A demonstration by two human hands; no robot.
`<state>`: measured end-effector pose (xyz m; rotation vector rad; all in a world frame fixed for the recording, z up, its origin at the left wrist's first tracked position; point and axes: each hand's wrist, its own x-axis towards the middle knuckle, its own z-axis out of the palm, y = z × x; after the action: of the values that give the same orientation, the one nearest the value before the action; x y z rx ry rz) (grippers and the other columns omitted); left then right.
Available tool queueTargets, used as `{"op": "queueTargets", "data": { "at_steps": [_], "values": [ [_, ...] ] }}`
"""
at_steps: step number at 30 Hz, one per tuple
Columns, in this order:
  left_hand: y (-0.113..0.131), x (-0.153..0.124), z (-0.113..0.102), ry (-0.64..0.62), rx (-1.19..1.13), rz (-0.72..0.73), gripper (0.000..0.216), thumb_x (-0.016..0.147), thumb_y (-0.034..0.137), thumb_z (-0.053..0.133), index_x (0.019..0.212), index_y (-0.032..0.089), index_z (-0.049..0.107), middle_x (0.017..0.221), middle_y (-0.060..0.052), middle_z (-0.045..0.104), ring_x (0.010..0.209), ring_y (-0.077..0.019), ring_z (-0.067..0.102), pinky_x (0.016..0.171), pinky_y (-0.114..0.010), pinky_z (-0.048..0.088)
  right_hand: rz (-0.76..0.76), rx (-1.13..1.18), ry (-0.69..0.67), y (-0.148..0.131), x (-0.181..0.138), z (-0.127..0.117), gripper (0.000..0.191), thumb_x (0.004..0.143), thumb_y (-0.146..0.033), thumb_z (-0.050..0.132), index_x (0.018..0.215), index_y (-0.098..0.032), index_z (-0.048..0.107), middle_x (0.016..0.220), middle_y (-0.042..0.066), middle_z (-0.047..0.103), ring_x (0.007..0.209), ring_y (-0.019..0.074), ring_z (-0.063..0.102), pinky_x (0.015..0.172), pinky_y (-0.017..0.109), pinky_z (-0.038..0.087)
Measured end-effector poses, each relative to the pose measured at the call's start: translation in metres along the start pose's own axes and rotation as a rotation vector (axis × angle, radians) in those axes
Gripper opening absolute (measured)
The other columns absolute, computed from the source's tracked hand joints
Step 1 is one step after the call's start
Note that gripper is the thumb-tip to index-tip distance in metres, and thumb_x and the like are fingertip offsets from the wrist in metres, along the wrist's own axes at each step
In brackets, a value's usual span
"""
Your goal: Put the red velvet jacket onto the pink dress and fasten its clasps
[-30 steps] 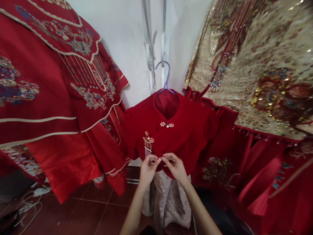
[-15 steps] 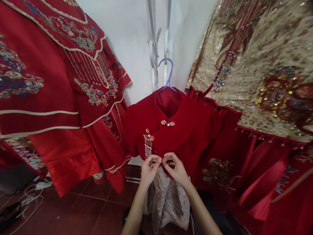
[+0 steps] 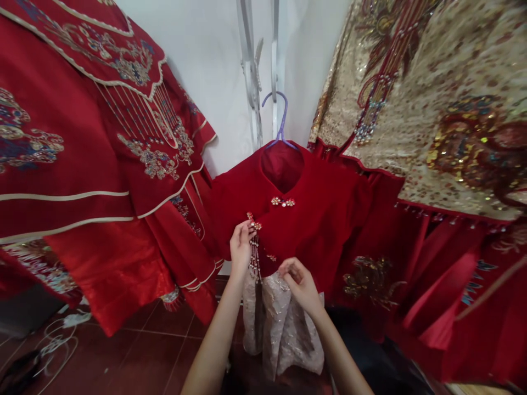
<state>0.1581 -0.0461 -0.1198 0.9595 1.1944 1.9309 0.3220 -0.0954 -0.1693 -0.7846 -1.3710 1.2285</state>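
Note:
A red short-sleeved top [image 3: 317,214] hangs on a purple hanger [image 3: 281,118]. My left hand [image 3: 241,249] is closed at the beaded tassel brooch [image 3: 255,225] on the top's front, fingertips on its upper part, strands dangling beside the fingers. Lower down, my right hand [image 3: 300,281] has its fingers curled in a pinch by the top's bottom edge; what they hold, if anything, is hidden. Between the hands a small beaded fastener [image 3: 271,257] shows on the cloth. Another beaded fastener [image 3: 282,202] sits below the neckline. Pale shiny fabric [image 3: 284,329] hangs underneath.
At left hangs a red embroidered garment [image 3: 135,120] with beaded fringe. A gold sequined garment [image 3: 411,126] hangs at right, above red cloth. Behind the hanger stands a white metal rack [image 3: 275,60]. White cables [image 3: 57,340] lie on the tiled floor [image 3: 135,356].
My left hand has left the lower fastener and moved up and left to the tassel brooch. My right hand has come off that fastener and shifted slightly right and down.

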Motion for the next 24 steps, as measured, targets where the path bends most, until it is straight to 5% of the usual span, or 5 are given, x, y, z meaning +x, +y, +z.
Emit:
{"op": "queueTargets", "data": {
  "at_steps": [5,12,16,24],
  "values": [
    [0.007,-0.004,-0.005,-0.099,-0.154,-0.090,0.034,0.076,0.043,0.072,0.099,0.017,0.069,0.100,-0.006,0.070,0.095,-0.0165,0.064,0.098,-0.034,0.045,0.035,0.031,0.043,0.007,-0.004,0.002,0.011,0.082,-0.029,0.062,0.083,-0.020,0.056,0.077,0.001,0.061,0.070,0.0139,0.058,0.068,0.027,0.046],
    [0.015,-0.014,-0.010,-0.185,-0.058,-0.073,0.034,0.077,0.037,0.072,0.107,0.021,0.067,0.116,-0.007,0.066,0.105,-0.0177,0.061,0.089,-0.029,0.048,0.066,-0.001,0.051,0.005,-0.007,0.005,0.016,0.080,-0.035,0.062,0.080,-0.020,0.056,0.074,0.002,0.062,0.069,0.0154,0.060,0.065,0.027,0.047],
    [0.019,-0.013,-0.003,-0.149,-0.228,-0.273,0.033,0.071,0.036,0.077,0.097,0.017,0.069,0.099,-0.006,0.071,0.087,-0.0142,0.065,0.082,-0.027,0.049,0.087,-0.007,0.045,0.004,-0.014,0.002,0.018,0.080,-0.037,0.063,0.079,-0.020,0.056,0.073,0.002,0.061,0.067,0.0155,0.059,0.064,0.028,0.048],
    [0.028,-0.010,0.001,-0.122,-0.231,-0.276,0.043,0.065,0.041,0.081,0.098,0.015,0.074,0.087,-0.005,0.073,0.066,-0.0077,0.060,0.064,-0.019,0.045,0.103,0.041,0.074,0.014,-0.024,-0.013,0.017,0.082,-0.036,0.063,0.082,-0.020,0.058,0.075,0.002,0.062,0.066,0.0150,0.058,0.063,0.028,0.046]
  ]
}}
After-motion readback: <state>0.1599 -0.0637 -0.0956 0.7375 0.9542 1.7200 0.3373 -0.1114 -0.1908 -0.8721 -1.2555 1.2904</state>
